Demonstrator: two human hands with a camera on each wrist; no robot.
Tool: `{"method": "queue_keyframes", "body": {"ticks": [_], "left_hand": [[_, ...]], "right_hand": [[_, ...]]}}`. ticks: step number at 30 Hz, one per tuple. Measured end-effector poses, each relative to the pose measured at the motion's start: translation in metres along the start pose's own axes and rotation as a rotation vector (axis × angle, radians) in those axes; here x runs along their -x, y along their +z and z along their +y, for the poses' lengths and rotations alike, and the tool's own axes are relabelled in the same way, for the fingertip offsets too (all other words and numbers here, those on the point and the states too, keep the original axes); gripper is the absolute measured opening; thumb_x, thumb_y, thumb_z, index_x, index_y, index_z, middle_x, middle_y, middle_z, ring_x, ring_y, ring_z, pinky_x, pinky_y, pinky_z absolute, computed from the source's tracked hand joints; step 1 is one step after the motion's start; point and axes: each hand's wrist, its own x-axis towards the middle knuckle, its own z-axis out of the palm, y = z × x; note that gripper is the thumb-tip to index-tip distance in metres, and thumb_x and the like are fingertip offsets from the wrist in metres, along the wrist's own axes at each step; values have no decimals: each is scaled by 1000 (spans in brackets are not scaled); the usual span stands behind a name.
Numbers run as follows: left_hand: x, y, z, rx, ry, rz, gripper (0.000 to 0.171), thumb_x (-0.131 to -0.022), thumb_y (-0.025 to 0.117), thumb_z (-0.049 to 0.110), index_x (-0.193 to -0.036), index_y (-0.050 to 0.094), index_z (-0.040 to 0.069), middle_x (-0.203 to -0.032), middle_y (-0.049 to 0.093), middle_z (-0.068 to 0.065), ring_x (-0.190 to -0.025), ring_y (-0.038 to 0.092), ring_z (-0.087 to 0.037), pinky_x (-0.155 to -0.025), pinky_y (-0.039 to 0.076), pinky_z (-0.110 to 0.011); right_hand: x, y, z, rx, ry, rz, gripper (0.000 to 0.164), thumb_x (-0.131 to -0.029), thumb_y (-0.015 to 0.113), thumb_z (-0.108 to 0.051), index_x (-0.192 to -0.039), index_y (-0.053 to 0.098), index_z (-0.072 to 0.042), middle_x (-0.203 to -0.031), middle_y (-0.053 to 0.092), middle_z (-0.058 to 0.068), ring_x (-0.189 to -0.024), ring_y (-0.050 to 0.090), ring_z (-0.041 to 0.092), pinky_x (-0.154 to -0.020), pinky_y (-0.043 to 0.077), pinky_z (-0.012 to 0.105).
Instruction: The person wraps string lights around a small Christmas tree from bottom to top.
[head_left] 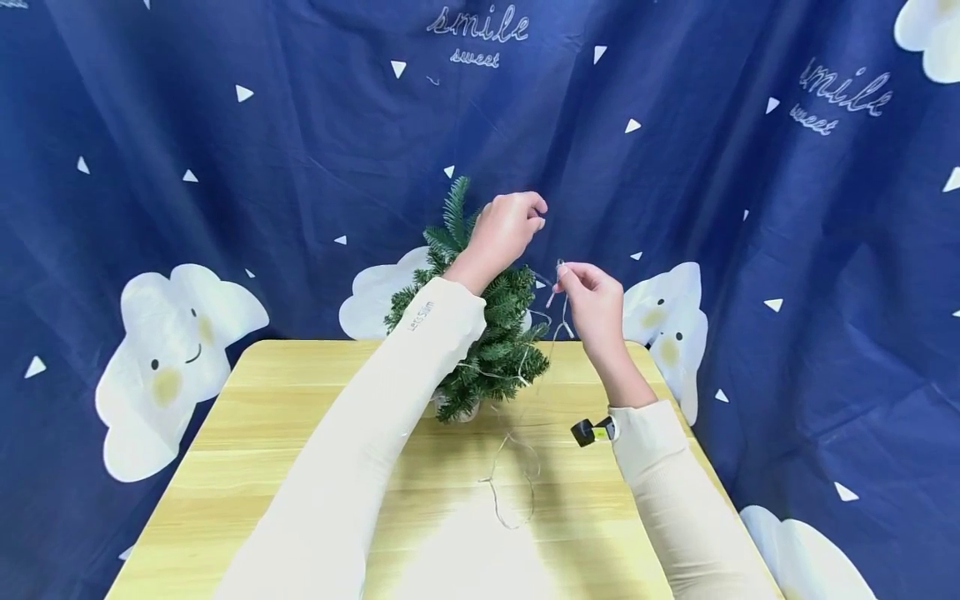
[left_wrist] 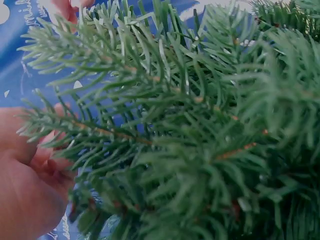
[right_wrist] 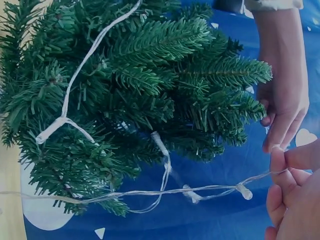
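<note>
A small artificial Christmas tree [head_left: 517, 308] stands at the back of the table, partly hidden behind my left arm. My left hand [head_left: 504, 227] reaches across its upper part, fingers bent loosely to the right with nothing visible between them. In the left wrist view, green branches [left_wrist: 175, 90] partly cover that hand [left_wrist: 30, 175]. To the right of the tree, my right hand [head_left: 596, 304] pinches a thin string of fairy lights [head_left: 566, 312] between thumb and forefinger. In the right wrist view, the light string [right_wrist: 165, 192] runs from those fingertips across the branches, small white bulbs along it.
A loose loop of the light wire [head_left: 513, 527] lies on the wooden table [head_left: 300, 417] in front of the tree. Behind hangs a dark blue curtain [head_left: 300, 150] with clouds and triangles. A black wrist camera [head_left: 583, 432] sticks out from the right cuff.
</note>
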Motion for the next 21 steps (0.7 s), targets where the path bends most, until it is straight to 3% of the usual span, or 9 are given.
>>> {"method": "queue_keyframes", "body": {"ticks": [6, 10, 16, 21], "left_hand": [[0, -2, 5, -54, 107, -198, 32, -99, 66, 26, -131, 66, 26, -120, 70, 7, -115, 63, -13, -96, 49, -32], [2, -2, 10, -107, 167, -288, 36, -99, 65, 29, -135, 64, 29, -125, 68, 10, -128, 57, -12, -99, 48, -34], [7, -3, 6, -146, 204, -248, 24, -100, 64, 34, -123, 71, 36, -124, 68, 18, -114, 62, -7, -88, 50, -32], [9, -5, 1, -164, 244, -213, 16, -98, 66, 36, -111, 74, 36, -119, 69, 17, -108, 64, -8, -87, 50, -35]], "right_hand": [[-9, -1, -3, -16, -11, 0, 26, -97, 68, -27, -103, 75, -2, -71, 68, -8, -78, 65, 14, -65, 41, 23], [-10, -3, -7, -12, 4, -27, 28, -98, 67, -29, -105, 74, -3, -73, 67, -6, -79, 62, 13, -66, 40, 26], [-12, -2, -12, -28, 12, -56, 28, -97, 68, -29, -105, 74, -3, -72, 68, -7, -63, 52, 10, -56, 37, 23], [-12, -2, -15, -21, -9, -63, 30, -98, 67, -31, -104, 75, -2, -73, 68, -6, -53, 41, 7, -48, 31, 22]]}}
